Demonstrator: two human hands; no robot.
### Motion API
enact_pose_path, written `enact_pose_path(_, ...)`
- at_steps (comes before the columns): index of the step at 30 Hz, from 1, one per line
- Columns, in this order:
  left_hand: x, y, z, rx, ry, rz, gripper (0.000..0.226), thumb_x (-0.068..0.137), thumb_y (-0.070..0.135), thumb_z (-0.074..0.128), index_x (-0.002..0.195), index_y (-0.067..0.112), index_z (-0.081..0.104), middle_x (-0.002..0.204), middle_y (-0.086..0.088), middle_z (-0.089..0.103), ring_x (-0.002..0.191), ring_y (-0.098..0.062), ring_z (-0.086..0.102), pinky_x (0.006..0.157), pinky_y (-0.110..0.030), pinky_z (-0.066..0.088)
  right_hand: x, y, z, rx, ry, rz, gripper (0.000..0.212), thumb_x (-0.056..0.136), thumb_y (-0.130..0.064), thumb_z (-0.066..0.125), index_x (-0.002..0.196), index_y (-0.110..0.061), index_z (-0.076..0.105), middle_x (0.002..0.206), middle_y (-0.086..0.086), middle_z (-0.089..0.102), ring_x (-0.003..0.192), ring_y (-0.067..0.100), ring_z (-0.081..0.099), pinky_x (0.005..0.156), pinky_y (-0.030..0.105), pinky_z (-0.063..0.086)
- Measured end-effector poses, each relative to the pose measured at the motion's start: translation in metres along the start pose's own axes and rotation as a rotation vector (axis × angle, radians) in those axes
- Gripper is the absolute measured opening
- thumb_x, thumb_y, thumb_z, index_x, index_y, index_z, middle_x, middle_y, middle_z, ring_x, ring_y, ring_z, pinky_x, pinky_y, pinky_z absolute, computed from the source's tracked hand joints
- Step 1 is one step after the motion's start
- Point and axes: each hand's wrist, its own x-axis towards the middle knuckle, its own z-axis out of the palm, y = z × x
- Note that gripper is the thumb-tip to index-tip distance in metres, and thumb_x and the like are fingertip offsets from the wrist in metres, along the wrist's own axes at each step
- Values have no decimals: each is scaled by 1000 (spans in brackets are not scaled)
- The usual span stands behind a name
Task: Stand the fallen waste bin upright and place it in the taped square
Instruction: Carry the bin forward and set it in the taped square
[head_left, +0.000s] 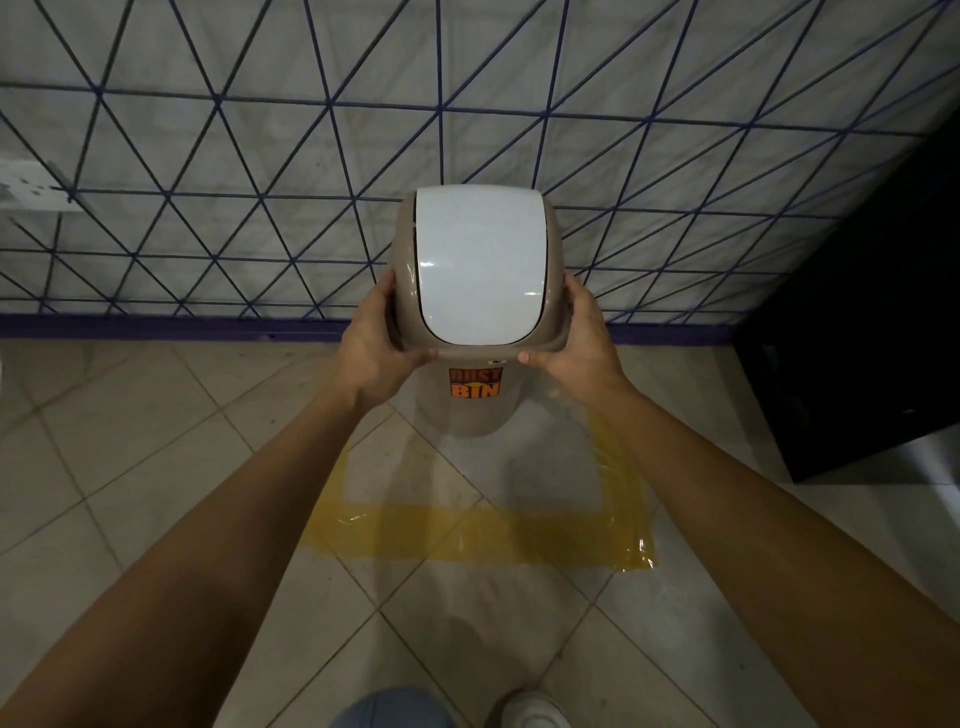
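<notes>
The waste bin (480, 415) is upright, grey-beige with a white swing lid and an orange "DUST BIN" sticker on its front. My left hand (371, 343) grips the left side of its lid rim and my right hand (582, 343) grips the right side, thumbs on the front edge. The bin's base is within the yellow taped square (467, 535) on the tiled floor, toward the square's far side. Whether the base touches the floor I cannot tell. The far edge of the tape is hidden behind the bin.
A wall with a purple triangular line pattern (260, 208) rises just behind the bin, with a purple skirting at floor level. A black cabinet (857, 364) stands to the right of the square. My knee and a white shoe (530, 712) show at the bottom edge.
</notes>
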Motion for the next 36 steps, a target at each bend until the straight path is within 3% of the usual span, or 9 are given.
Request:
enact_pose_path(11, -2, 0, -1, 24, -20, 8, 93, 70, 7, 76, 145, 25, 23, 144, 3, 40, 119, 0, 31, 98, -23, 31, -2, -1, -1, -6, 11, -14, 109, 62, -13, 85, 148, -16, 18, 151, 3, 30, 139, 19, 26, 115, 42, 27)
enact_pose_path(16, -3, 1, 0, 66, 4, 13, 91, 71, 9, 75, 144, 25, 24, 143, 1, 41, 126, -9, 34, 98, -26, 33, 1, -3, 3, -25, 48, -5, 110, 60, -16, 86, 147, -15, 20, 149, 5, 31, 138, 20, 28, 115, 39, 27)
enact_pose_path(20, -3, 3, 3, 84, 21, 6, 89, 71, 8, 75, 144, 25, 26, 141, 2, 44, 118, -1, 34, 96, -23, 33, 2, -3, 7, -41, 46, 11, 111, 61, -13, 85, 148, -15, 17, 151, 6, 27, 139, 21, 26, 116, 41, 26)
enact_pose_path(24, -4, 5, 3, 114, 33, -12, 87, 72, 8, 75, 143, 25, 27, 135, -1, 49, 120, -19, 48, 98, -36, 44, 2, -4, 7, -55, 42, 23, 110, 63, -11, 84, 148, -16, 15, 151, 5, 25, 140, 20, 25, 116, 39, 25)
enact_pose_path(28, -4, 5, 4, 158, 38, -20, 85, 72, 9, 75, 142, 25, 30, 132, -2, 52, 117, -22, 51, 97, -42, 46, 2, -8, 6, -67, 36, 35, 109, 64, -10, 83, 148, -17, 15, 151, 4, 27, 140, 21, 26, 116, 42, 26)
enact_pose_path(33, -10, 3, 7, 169, 115, -15, 81, 71, 13, 77, 139, 27, 35, 128, 1, 55, 111, -8, 49, 91, -25, 39, -2, -12, 1, -127, 15, 23, 108, 65, -16, 84, 148, -17, 15, 150, 6, 28, 139, 22, 25, 115, 40, 26)
enact_pose_path(36, -17, 2, 7, 167, 173, -9, 78, 72, 19, 77, 138, 24, 37, 128, 2, 55, 106, -1, 41, 89, -21, 34, -6, -15, -2, -141, 34, 30, 107, 66, -23, 83, 148, -17, 15, 150, 7, 28, 139, 24, 26, 114, 41, 27)
